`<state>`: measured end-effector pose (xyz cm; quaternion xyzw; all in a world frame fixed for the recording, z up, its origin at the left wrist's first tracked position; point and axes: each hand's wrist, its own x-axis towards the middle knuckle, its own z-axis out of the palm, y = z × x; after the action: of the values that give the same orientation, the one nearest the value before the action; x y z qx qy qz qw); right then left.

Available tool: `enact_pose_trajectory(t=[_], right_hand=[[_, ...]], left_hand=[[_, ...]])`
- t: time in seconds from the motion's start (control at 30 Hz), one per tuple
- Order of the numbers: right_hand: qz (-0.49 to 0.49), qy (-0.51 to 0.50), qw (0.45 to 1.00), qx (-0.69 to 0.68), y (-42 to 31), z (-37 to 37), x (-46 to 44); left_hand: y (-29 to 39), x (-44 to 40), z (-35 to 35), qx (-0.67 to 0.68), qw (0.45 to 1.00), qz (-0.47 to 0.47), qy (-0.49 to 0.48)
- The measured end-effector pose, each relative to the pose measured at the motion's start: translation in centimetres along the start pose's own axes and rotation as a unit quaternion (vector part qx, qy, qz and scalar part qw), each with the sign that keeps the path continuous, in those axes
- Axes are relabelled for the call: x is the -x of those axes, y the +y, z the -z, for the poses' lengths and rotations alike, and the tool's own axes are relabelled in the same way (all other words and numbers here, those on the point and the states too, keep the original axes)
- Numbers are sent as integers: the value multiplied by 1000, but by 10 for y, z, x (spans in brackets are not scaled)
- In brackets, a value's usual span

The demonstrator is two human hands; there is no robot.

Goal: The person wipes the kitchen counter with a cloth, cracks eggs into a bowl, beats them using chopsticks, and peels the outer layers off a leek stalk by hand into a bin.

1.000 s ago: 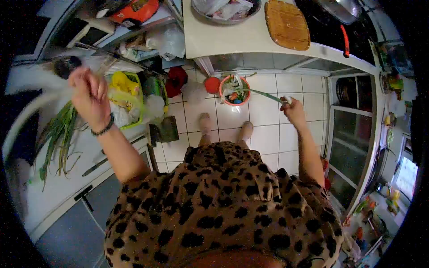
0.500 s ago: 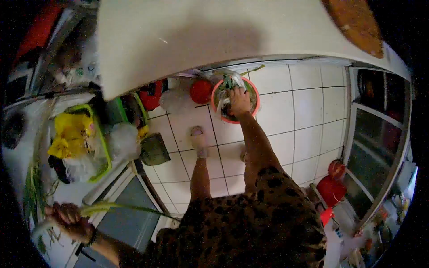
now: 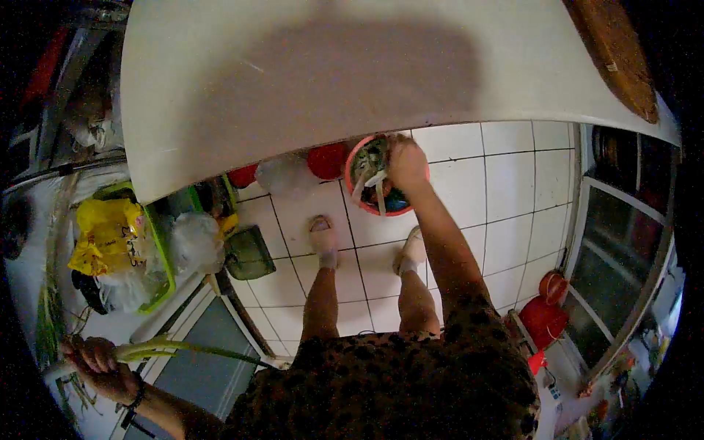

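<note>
My left hand [image 3: 101, 367] is wrapped round a long green onion stalk [image 3: 191, 347] at the lower left, its green leaf trailing right. More green onions [image 3: 50, 315] lie on the white counter beside it. My right hand [image 3: 406, 163] reaches down to the right rim of a red-edged bin [image 3: 389, 213] on the floor, its fingers curled; what they hold, if anything, is hidden. Inside the bin lie scraps [image 3: 372, 177], pale strips and something dark blue-green.
A white countertop [image 3: 308, 66] spans the top, with a wooden board [image 3: 616, 55] at its right. A green basket [image 3: 163, 257] with a yellow bag [image 3: 108, 233] stands left. Red containers [image 3: 544, 320] and a glass-doored cabinet [image 3: 612, 253] are at the right; a dustpan [image 3: 249, 253] lies on the tiles.
My right hand has gone from holding a green leaf in the air, into the bin, then to its right rim. My left hand has lowered with the stalk. The view has shifted towards the countertop.
</note>
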<state>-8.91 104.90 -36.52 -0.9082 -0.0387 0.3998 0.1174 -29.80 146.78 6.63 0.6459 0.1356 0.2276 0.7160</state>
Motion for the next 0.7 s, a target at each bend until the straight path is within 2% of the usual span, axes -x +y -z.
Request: enact_pose_trajectory(t=[0.03, 0.1, 0.17, 0.23, 0.27, 0.3, 0.33, 0.37, 0.4, 0.43, 0.47, 0.5, 0.57, 0.6, 0.63, 0.67, 0.7], right_hand=[[17, 115, 992, -41, 6, -10, -25], [14, 142, 988, -57, 1, -17, -88], [11, 168, 983, -73, -6, -34, -114], [105, 235, 956, -137, -7, -56, -114], [150, 265, 938, -167, -6, -67, -106], [194, 293, 916, -194, -6, -77, -92], [239, 320, 890, -218, -2, -85, -77], [290, 295, 897, -155, 1, -65, -27], [305, 275, 903, -129, 11, -58, 15], [320, 255, 906, -104, 20, -50, 57], [299, 241, 916, -117, 37, -59, 79], [217, 230, 933, -172, 51, -66, 94], [105, 359, 924, -79, 88, -96, 108], [14, 328, 943, -50, 101, -96, 110], [40, 382, 920, -81, 124, -111, 92], [45, 402, 883, -237, 145, -126, 71], [49, 413, 823, -387, 143, -117, 60]], left_hand=[[1, -1, -3, 5, 1000, 0, 29], [1, 1, 3, -24, 999, -3, 43], [-2, 5, 8, -51, 997, -5, 58], [-6, 5, 6, -64, 987, -15, 148], [-9, 4, 0, -64, 987, -11, 148], [-12, 1, -9, -89, 967, -14, 237], [-13, 1, -7, -101, 954, -14, 283], [-14, 1, -6, -111, 938, -13, 329], [-16, -1, 5, -46, 982, 25, 184], [-15, -1, 14, 20, 997, 62, 35], [-17, -5, 11, 40, 996, 77, 11], [-22, -2, 2, 52, 995, 62, 52], [-24, -7, 22, 81, 991, 101, -45], [-26, -6, 14, 80, 991, 102, -43], [-29, -6, 0, 40, 995, 83, -28], [-32, -6, -9, -1, 998, 64, -12], [-33, -8, -9, -2, 998, 66, -12]])
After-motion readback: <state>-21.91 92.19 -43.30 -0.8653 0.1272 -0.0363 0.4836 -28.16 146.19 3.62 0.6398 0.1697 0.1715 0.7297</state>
